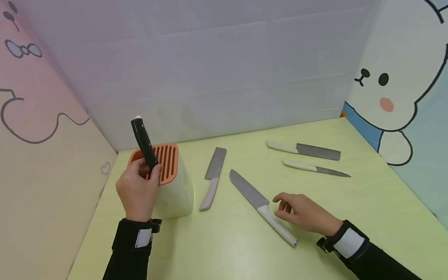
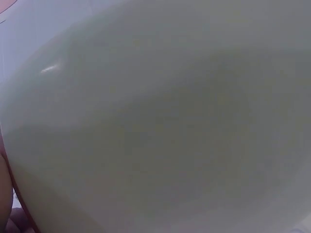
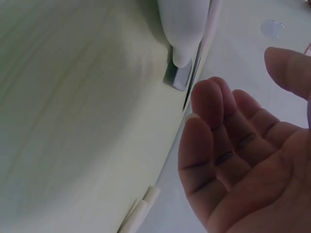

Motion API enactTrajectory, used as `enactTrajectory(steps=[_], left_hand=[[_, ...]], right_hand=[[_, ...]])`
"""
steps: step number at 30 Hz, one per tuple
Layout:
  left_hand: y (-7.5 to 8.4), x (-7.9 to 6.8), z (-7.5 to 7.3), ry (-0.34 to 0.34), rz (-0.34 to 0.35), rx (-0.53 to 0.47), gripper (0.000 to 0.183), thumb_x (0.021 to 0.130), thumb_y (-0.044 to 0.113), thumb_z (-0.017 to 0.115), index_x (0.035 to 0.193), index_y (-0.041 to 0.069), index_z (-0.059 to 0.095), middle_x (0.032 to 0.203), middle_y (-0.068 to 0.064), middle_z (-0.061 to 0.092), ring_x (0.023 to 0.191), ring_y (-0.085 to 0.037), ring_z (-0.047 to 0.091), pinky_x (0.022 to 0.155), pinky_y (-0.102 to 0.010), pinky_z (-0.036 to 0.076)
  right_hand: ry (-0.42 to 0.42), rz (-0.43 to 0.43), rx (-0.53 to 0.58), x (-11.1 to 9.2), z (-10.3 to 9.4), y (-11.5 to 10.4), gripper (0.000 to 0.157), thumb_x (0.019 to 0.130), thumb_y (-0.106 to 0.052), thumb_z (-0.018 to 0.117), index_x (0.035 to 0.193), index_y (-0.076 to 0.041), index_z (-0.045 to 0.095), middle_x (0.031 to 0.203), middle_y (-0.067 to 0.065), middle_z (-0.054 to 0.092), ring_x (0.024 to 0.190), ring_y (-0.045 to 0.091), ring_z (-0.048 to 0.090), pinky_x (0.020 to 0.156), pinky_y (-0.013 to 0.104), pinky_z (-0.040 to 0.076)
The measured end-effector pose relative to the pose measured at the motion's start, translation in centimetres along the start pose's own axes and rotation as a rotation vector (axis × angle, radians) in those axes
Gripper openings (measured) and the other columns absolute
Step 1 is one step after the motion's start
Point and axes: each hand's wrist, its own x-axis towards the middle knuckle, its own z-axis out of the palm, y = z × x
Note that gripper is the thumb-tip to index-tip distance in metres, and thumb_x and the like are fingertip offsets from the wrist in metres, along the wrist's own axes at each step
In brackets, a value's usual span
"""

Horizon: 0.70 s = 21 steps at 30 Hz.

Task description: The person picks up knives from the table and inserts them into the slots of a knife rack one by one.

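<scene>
At the left stands a pale knife block (image 1: 178, 198) with an orange slotted top (image 1: 167, 162). My left hand (image 1: 136, 192) is at that top, pinching a black-handled knife (image 1: 143, 138) low on its handle; its blade is hidden. The block's pale wall (image 2: 170, 121) fills the left wrist view. My right hand (image 1: 305, 212) hovers beside the white handle of a large chef's knife (image 1: 250, 192), fingers loosely bent and holding nothing. In the right wrist view its fingers (image 3: 199, 150) are apart from the white knife handle (image 3: 182, 29).
A small cleaver (image 1: 214, 170) lies just right of the block. Farther right and back lie another cleaver (image 1: 317, 151) and a slim paring knife (image 1: 330, 171), both white-handled. A pale wall (image 1: 224, 80) borders the yellow-green table (image 1: 216, 260) behind; cartoon-printed panels stand at both sides.
</scene>
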Motion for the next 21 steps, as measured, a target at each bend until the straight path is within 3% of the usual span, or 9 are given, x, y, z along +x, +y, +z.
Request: enactTrajectory(steps=[6,15,21], left_hand=[[-0.1,0.0,0.0,-0.009,-0.018,-0.003,0.029,0.078,0.019,0.077,0.096,-0.002,0.068,0.074,-0.015,0.066,0.065,-0.027,0.057,0.061,-0.044,0.041],[0.1,0.3,0.1,-0.013,-0.034,-0.021,0.028,0.079,0.020,0.076,0.096,-0.001,0.068,0.074,-0.015,0.066,0.066,-0.026,0.058,0.063,-0.045,0.042],[0.1,0.2,0.1,0.002,-0.045,-0.034,0.028,0.078,0.019,0.077,0.094,-0.002,0.068,0.076,-0.015,0.067,0.066,-0.027,0.057,0.061,-0.044,0.043]], right_hand=[[-0.025,0.045,-0.028,0.9,0.0,0.6,0.033,0.094,-0.033,0.057,0.117,-0.010,0.056,0.088,-0.007,0.060,0.076,0.006,0.055,0.064,0.031,0.049],[0.118,0.212,-0.194,2.6,-3.8,5.1,0.031,0.091,-0.026,0.060,0.113,-0.003,0.059,0.085,0.003,0.063,0.070,0.012,0.056,0.060,0.034,0.048],[0.123,0.193,-0.238,3.5,-4.4,6.1,0.030,0.090,-0.025,0.061,0.110,-0.002,0.059,0.082,0.004,0.064,0.069,0.014,0.057,0.060,0.036,0.049]])
